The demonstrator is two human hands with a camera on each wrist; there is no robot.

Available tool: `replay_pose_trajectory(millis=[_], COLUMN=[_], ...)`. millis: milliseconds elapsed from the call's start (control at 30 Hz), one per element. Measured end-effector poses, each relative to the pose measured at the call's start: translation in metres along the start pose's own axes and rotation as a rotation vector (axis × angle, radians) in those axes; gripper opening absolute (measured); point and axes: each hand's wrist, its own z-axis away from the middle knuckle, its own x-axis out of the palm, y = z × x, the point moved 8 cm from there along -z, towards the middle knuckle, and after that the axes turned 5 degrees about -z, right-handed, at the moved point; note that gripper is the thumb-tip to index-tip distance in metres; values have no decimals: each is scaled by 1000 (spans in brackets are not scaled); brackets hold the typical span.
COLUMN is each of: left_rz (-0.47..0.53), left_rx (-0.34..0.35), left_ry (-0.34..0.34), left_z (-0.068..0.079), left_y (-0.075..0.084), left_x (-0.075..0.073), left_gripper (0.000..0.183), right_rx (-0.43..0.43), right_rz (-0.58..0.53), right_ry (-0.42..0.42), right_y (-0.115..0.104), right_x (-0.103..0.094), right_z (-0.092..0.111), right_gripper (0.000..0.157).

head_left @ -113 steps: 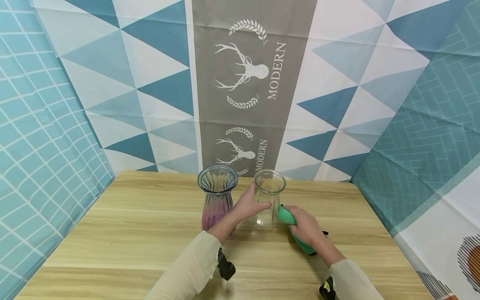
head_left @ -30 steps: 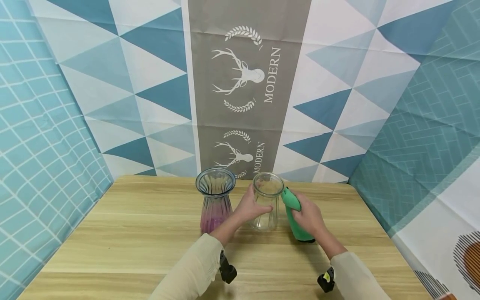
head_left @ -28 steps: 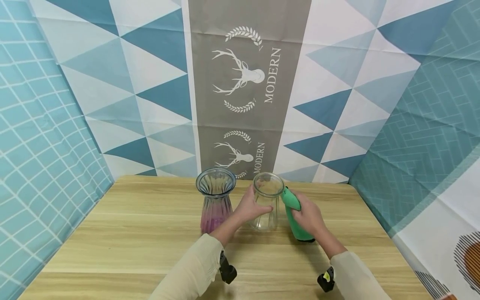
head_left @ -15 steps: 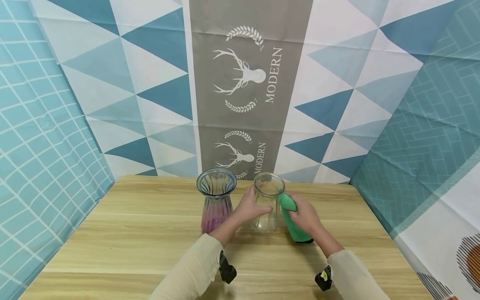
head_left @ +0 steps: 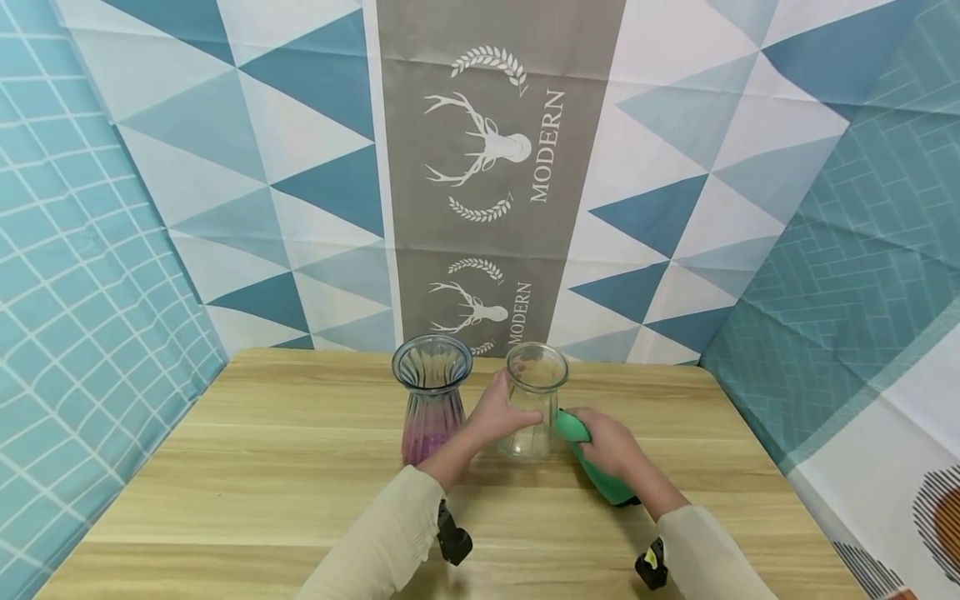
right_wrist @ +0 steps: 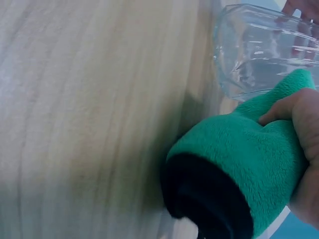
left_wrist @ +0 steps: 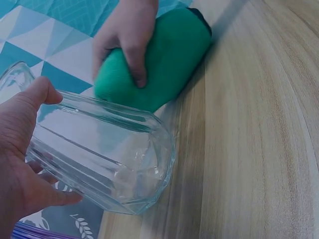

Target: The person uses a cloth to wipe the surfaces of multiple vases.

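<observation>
In the head view a clear ribbed glass vase (head_left: 534, 427) stands upright near the middle of the table. My left hand (head_left: 498, 413) grips its left side, thumb across the near face; the left wrist view shows the thumb and fingers (left_wrist: 57, 198) spread round the glass (left_wrist: 99, 149). My right hand (head_left: 609, 443) holds a green fuzzy cloth (head_left: 600, 475) with a black edge, just right of the vase. In the right wrist view the cloth (right_wrist: 244, 154) is bunched in the hand (right_wrist: 305, 124), with its tip close to the vase; whether they touch I cannot tell.
A second ribbed glass vase (head_left: 435, 408), blue-grey at the top and pink-purple below, stands left of the left hand, partly behind the forearm. Both stand on a wooden table (head_left: 225, 500). A patterned cloth backdrop (head_left: 300, 167) rises behind the table's far edge.
My right hand has brought the green cloth down from beside the vase's rim, and the cloth now leans more toward the right. The left hand and both vases stay in place.
</observation>
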Motion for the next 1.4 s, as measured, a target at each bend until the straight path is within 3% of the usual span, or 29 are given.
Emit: replay_pose_trajectory(millis=[233,500,767,933,1100,1400], left_rz=[7,-8,5,15,23,25], left_rx=[-10,-59,-18,-17,-3,20], left_ry=[-1,-24,-56,-57,-47,-44], left_z=[1,4,4,5,5,4], left_y=[0,-2,4,4,5,7], left_x=[-2,-1,0,0,0,-1], left_gripper=[89,93,89,89,88,86], right_rx=[14,52,3,-76,-112,-96], right_rz=[-3,-97,-143,-131,-87,-29], right_ry=[6,121,276,339,345,270], right_y=[3,1,-9,-20,-23,-21], right_x=[3,-16,-37,-40,-37,-28], right_z=[3,-2,-5,-5,-4,-3], right_gripper=[46,49,49,50,49,45])
